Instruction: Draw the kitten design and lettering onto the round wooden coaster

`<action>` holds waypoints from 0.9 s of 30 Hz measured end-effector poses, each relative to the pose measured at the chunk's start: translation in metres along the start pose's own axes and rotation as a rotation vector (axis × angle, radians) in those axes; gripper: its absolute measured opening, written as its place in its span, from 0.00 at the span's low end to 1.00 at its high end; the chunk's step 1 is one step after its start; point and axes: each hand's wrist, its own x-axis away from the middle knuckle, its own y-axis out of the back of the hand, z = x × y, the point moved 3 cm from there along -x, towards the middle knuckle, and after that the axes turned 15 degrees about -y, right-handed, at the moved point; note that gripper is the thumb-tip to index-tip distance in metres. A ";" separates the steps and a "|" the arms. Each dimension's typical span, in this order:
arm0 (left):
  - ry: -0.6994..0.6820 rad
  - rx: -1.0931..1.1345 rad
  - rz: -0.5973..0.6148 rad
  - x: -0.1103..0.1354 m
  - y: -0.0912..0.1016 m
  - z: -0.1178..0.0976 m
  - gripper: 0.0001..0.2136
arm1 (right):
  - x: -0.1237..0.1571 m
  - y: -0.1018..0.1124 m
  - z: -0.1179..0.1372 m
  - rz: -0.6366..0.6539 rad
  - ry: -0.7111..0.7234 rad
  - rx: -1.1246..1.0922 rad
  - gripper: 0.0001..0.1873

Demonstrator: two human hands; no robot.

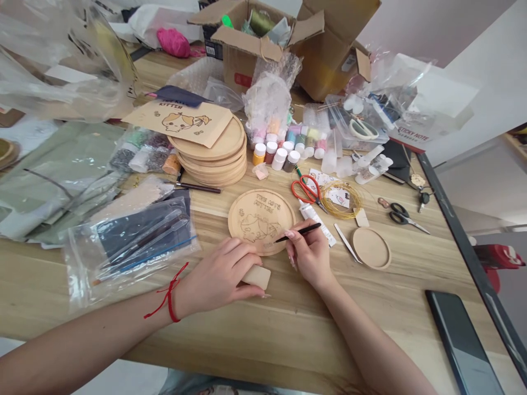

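A round wooden plate [247, 204] engraved with a cat and lettering lies in the middle of the table. My right hand [310, 253] is closed on a thin dark brush [303, 231], whose tip touches the plate's lower right edge. My left hand [220, 273], a red string at its wrist, rests curled on the table at the plate's near edge. Its fingers lie over a small pale block [258, 276], pressing it to the table.
A stack of wooden plates [214, 159] stands behind, beside small paint jars [284, 151]. Red scissors [307, 189], gold wire [341, 198], a small round coaster [371, 247] and black scissors [403, 215] lie to the right. A bag of brushes [132, 241] lies left, a phone [463, 340] near right.
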 end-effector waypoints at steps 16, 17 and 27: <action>-0.004 -0.002 0.038 0.000 -0.003 0.001 0.20 | -0.014 -0.001 -0.014 0.083 0.098 0.241 0.13; -0.001 -0.001 0.041 0.000 -0.003 0.001 0.20 | -0.014 0.000 -0.014 0.081 0.107 0.251 0.12; 0.006 0.003 0.038 0.000 -0.003 0.001 0.20 | -0.012 -0.002 -0.011 0.128 0.144 0.264 0.10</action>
